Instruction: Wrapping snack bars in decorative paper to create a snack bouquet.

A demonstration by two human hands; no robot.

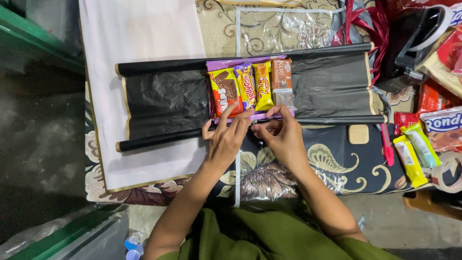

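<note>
Pinching at the near edge of a row of snack bars [250, 86], both hands work side by side on the black wrapping sheet [166, 101]. Left hand [226, 137] has fingertips pressed on the lower ends of the red and purple packs, fingers half curled, not closed round anything. Right hand [284, 135] is curled with fingertips on the purple strip [240, 63] under the bars; whether it grips the strip or only presses it, can't tell. Bars lie flat, touching one another, mid-sheet, on that purple backing, likely so they hold as one block. Sheet's far and near edges are rolled into tubes [159, 139], which keeps it flat and taut. White paper [144, 29] lies under the sheet's left part, all on a patterned bench cover [337, 163]. Well right: pink cutter [387, 144], yellow and green packs [414, 151], tape roll [450, 173], more snack packs [445, 127] stacked within reach
</note>
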